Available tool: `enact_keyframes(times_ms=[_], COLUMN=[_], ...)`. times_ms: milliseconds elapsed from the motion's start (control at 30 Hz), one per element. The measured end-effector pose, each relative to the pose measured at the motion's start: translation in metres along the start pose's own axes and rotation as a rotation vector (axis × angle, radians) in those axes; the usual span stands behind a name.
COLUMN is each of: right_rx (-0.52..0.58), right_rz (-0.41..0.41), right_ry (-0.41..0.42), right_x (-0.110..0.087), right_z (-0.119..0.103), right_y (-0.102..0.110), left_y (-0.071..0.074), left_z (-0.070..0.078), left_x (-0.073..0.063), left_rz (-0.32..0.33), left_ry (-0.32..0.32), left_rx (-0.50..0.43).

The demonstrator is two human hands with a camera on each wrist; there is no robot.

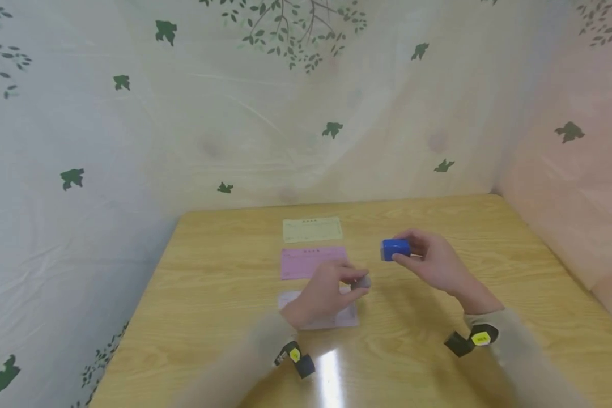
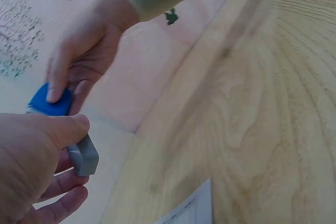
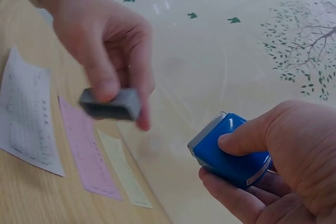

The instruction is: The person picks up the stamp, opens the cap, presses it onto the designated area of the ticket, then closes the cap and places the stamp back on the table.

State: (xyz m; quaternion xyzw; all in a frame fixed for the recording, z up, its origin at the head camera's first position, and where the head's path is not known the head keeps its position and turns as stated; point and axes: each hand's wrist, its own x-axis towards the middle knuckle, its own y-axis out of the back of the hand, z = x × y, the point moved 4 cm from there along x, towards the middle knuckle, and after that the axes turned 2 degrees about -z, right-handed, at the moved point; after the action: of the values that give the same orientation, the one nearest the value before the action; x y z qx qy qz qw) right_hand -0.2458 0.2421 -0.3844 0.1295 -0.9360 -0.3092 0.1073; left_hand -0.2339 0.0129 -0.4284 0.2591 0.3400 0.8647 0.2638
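The right hand (image 1: 434, 262) gripped the stamp (image 1: 395, 249), pale end (image 3: 205, 134) toward the left hand (image 1: 326, 290), which pinched its apparent cap (image 2: 84, 157).

Three slips are lined up in a column on the table (image 1: 209, 289), with two pieces held to their right.
The far slip (image 1: 312, 230) is placed behind the middle slip (image 1: 301, 262), and the near slip (image 1: 345, 319) is set before both, partly covered in the head view by the left hand (image 1: 323, 293). The cap (image 1: 363, 281) is held in the left hand, above the table; the block (image 1: 395, 249) is held in the right hand (image 1: 436, 263), farther right and slightly farther back, apart from the cap. The table is bordered behind by the backdrop (image 1: 285, 153).
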Motion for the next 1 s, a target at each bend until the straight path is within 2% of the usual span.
enact_keyframes(times_ms=[167, 300, 400, 567, 633, 700, 800, 1000], right_rx=[0.024, 0.037, 0.029, 0.023, 0.021, 0.021, 0.020, 0.027], right_rz=[0.008, -0.011, -0.012, -0.020, -0.021, -0.022, -0.023, -0.027], right_ry=[0.012, -0.007, -0.026, -0.032, -0.035, -0.039, -0.049, -0.056], right_x=[0.001, 0.000, 0.000, -0.001, -0.001, -0.002, -0.003, -0.006], right_z=[-0.005, -0.004, 0.001, 0.004, 0.004, 0.004, 0.005, 0.005], right_y=[0.007, 0.007, 0.008, 0.009, 0.010, 0.011, 0.012, 0.012], left_y=[-0.015, -0.026, -0.035, -0.046, -0.048, -0.051, -0.054, -0.059], left_z=[0.013, 0.016, 0.015, 0.013, 0.013, 0.013, 0.014, 0.016], left_x=[0.005, 0.008, 0.010, 0.007, 0.006, 0.005, 0.005, 0.005], left_rz=[-0.079, -0.096, -0.109, -0.149, -0.156, -0.161, -0.171, -0.191], left_ry=[-0.035, -0.029, 0.003, 0.125, 0.137, 0.129, 0.082, 0.060], left_rx=[0.150, 0.181, 0.161, 0.024, 0.031, 0.061, 0.142, 0.203])
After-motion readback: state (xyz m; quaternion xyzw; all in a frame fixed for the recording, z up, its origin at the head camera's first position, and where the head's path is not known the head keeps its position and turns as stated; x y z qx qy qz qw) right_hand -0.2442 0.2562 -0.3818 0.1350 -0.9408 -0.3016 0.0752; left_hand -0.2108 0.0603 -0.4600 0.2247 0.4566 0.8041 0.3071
